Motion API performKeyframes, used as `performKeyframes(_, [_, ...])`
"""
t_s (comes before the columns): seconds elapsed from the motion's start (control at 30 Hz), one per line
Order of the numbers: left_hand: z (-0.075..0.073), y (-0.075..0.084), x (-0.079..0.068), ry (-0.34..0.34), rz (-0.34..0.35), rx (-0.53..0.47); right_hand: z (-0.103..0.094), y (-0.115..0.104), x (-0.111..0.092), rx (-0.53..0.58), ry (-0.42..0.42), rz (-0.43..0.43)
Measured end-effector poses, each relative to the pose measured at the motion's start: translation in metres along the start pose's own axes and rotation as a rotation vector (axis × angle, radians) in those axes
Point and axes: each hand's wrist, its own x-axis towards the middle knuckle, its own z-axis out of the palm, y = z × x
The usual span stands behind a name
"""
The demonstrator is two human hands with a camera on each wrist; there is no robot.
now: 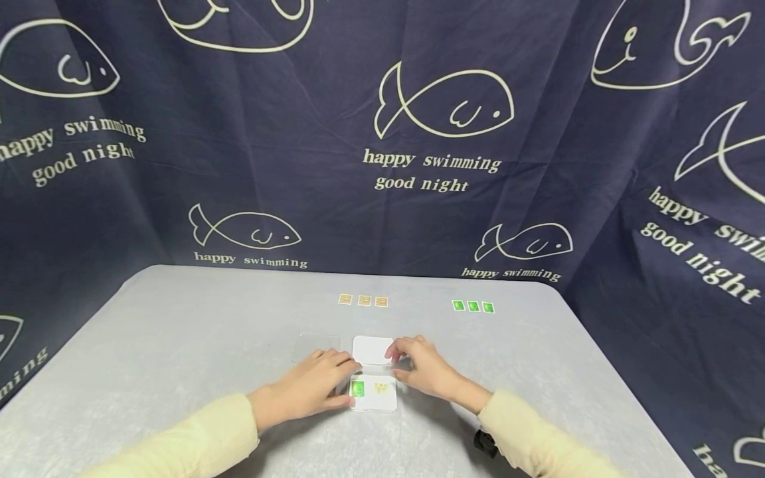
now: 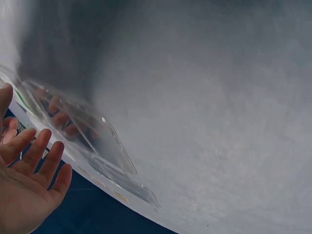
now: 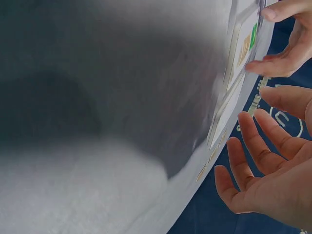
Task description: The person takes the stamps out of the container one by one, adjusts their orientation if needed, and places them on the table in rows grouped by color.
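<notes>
A white rounded panel (image 1: 378, 402) lies nearest the person, bearing a green square sticker (image 1: 357, 388) on its left and a tan one (image 3: 243, 49), washed out by glare in the head view. Behind it is a blank white panel (image 1: 369, 349). My left hand (image 1: 313, 387) is at the near panel's left edge, thumb close to the green sticker. Right of both panels, my right hand (image 1: 425, 369) hovers with loosely bent fingers and nothing between them. Clear plastic covers (image 2: 105, 139) lie to the left of the panels, partly behind my left hand in the head view.
Three tan squares (image 1: 364, 301) lie in a row toward the back of the grey table (image 1: 197, 318). Three green squares (image 1: 473, 306) form another row at back right. A dark blue curtain (image 1: 335, 133) with fish drawings hangs behind the table and at its sides.
</notes>
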Motion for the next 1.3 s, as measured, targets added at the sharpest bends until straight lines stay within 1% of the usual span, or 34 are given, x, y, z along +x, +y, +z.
performKeyframes(0.13, [0.0,0.004,-0.001,-0.024,0.01,-0.013,0.003,-0.005,-0.007,-0.015,-0.014,-0.036])
performKeyframes(0.23, [0.0,0.005,-0.001,-0.041,0.006,-0.031,0.006,-0.007,-0.01,-0.027,-0.026,-0.044])
performKeyframes(0.43, [0.002,0.006,-0.001,-0.067,-0.01,-0.039,0.009,-0.009,-0.014,-0.07,-0.063,-0.03])
performKeyframes(0.6, [0.004,0.006,-0.001,-0.056,-0.014,-0.031,0.01,-0.01,-0.016,-0.071,-0.084,-0.018])
performKeyframes(1.0, [0.005,0.006,-0.001,-0.058,-0.029,-0.052,0.013,-0.013,-0.017,-0.13,-0.077,-0.008])
performKeyframes(1.3, [0.004,0.008,-0.001,-0.064,-0.04,-0.061,0.016,-0.014,-0.017,-0.115,-0.059,0.009])
